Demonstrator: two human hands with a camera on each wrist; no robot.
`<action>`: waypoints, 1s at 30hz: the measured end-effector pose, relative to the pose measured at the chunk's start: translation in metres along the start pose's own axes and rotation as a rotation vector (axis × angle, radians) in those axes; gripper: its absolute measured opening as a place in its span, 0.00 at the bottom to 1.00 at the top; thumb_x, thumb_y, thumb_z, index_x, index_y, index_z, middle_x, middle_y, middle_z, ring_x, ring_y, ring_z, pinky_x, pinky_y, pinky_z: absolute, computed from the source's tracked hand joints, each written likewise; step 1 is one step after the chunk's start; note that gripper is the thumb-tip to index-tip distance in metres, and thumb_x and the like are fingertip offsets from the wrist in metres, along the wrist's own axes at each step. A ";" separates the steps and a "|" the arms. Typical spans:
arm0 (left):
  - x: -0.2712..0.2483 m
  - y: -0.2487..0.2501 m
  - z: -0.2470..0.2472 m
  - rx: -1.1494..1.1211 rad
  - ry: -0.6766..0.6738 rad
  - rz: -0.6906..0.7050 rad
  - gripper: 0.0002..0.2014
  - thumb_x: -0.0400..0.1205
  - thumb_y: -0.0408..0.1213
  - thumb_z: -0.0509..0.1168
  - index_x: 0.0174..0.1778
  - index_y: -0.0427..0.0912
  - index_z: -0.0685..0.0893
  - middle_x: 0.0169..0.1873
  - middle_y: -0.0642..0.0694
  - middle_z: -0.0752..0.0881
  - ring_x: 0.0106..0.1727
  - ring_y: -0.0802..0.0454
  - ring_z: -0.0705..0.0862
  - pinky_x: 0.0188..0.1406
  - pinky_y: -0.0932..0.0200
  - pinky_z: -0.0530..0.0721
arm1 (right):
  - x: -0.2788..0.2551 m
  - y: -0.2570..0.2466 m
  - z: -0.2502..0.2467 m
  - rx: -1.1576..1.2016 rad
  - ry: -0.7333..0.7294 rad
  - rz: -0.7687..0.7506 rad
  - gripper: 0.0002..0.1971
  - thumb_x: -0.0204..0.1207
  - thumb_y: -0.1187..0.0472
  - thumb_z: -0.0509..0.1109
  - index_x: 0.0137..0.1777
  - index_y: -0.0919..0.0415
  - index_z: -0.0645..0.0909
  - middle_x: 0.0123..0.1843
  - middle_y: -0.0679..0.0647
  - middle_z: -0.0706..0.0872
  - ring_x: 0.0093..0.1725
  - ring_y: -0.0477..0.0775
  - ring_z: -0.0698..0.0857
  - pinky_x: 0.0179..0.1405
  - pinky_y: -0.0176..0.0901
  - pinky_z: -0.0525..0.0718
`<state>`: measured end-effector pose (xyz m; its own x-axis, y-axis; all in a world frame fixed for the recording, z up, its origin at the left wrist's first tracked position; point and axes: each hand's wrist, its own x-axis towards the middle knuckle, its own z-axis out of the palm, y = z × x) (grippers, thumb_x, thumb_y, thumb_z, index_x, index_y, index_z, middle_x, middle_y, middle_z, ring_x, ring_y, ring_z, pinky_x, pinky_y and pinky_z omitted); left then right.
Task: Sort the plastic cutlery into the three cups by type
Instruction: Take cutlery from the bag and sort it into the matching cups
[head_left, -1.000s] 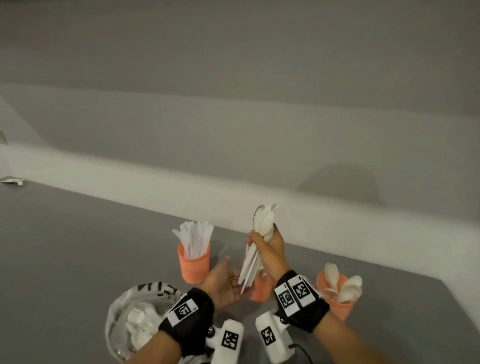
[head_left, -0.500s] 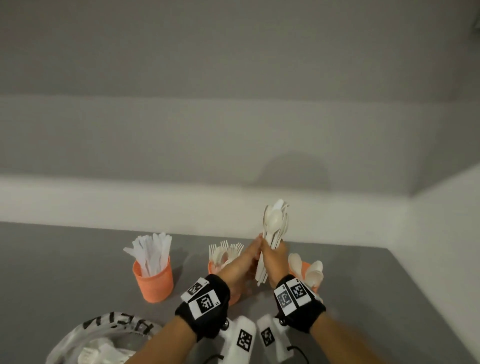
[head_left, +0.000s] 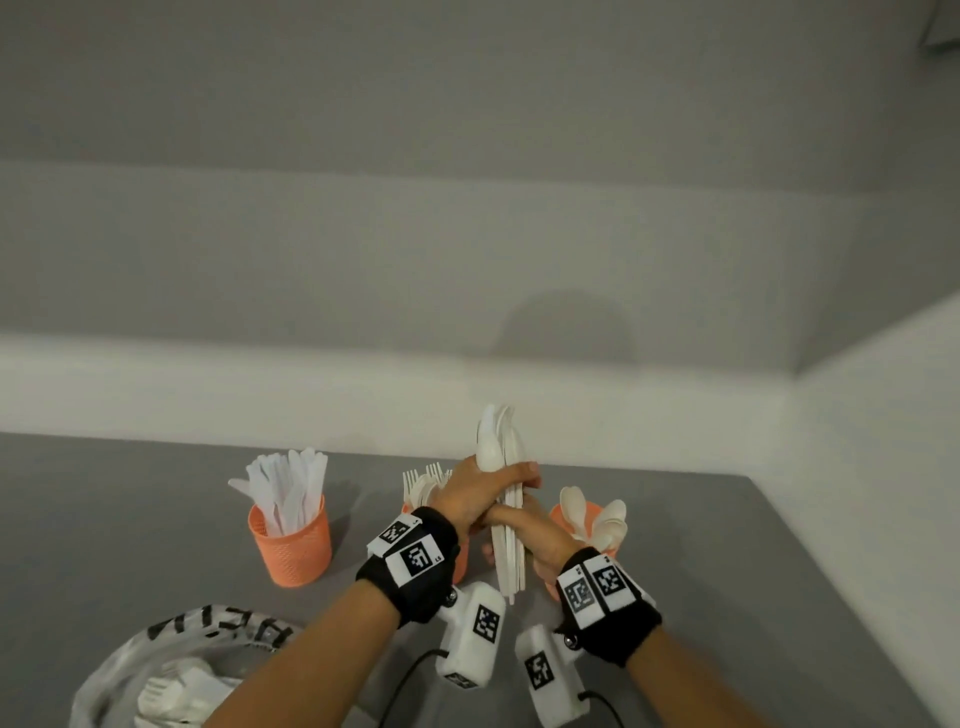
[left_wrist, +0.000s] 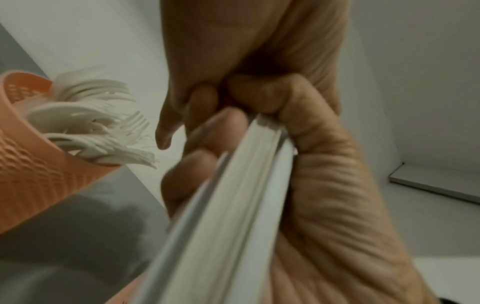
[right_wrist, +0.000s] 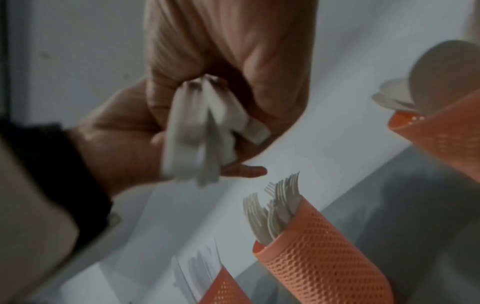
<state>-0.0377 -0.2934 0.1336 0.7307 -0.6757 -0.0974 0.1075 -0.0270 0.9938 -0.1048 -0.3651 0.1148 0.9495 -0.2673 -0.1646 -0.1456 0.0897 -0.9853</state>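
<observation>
Both hands hold one upright bundle of white plastic spoons over the grey table. My left hand grips it just under the bowls. My right hand grips the handles lower down. The left wrist view shows the handles running between curled fingers; in the right wrist view their ends stick out of my fist. Three orange mesh cups stand behind: the knife cup at left, the fork cup half hidden by my left hand, the spoon cup at right.
A clear plastic bag with more white cutlery lies at the near left. White walls bound the table at the back and at the right. The fork cup and spoon cup stand close under my hands.
My left hand, open beside the middle cup a second ago, has come up and closed round the spoon bundle above my right hand. The bundle now stands straighter.
</observation>
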 end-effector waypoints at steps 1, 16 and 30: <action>-0.002 0.001 -0.001 0.002 -0.055 -0.011 0.07 0.76 0.38 0.70 0.43 0.38 0.86 0.41 0.42 0.90 0.40 0.52 0.87 0.43 0.61 0.86 | -0.004 -0.003 -0.002 0.026 -0.076 0.047 0.04 0.74 0.69 0.66 0.41 0.67 0.82 0.27 0.53 0.85 0.25 0.47 0.83 0.26 0.36 0.81; 0.011 0.010 -0.030 0.134 0.162 0.111 0.09 0.82 0.39 0.62 0.55 0.41 0.81 0.39 0.47 0.81 0.35 0.55 0.77 0.31 0.66 0.75 | 0.000 0.013 -0.015 0.202 -0.186 0.170 0.04 0.80 0.61 0.63 0.47 0.55 0.80 0.18 0.46 0.73 0.14 0.41 0.68 0.14 0.30 0.67; 0.011 0.001 -0.050 0.004 0.382 0.146 0.09 0.85 0.37 0.57 0.42 0.41 0.80 0.36 0.42 0.82 0.32 0.51 0.79 0.24 0.64 0.80 | 0.009 0.016 -0.007 0.277 -0.151 0.109 0.11 0.72 0.53 0.68 0.46 0.61 0.80 0.32 0.52 0.86 0.19 0.44 0.76 0.15 0.32 0.73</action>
<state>0.0047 -0.2642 0.1312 0.9362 -0.3501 0.0327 -0.0177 0.0459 0.9988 -0.1001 -0.3728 0.0973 0.9659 -0.0982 -0.2395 -0.1874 0.3726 -0.9089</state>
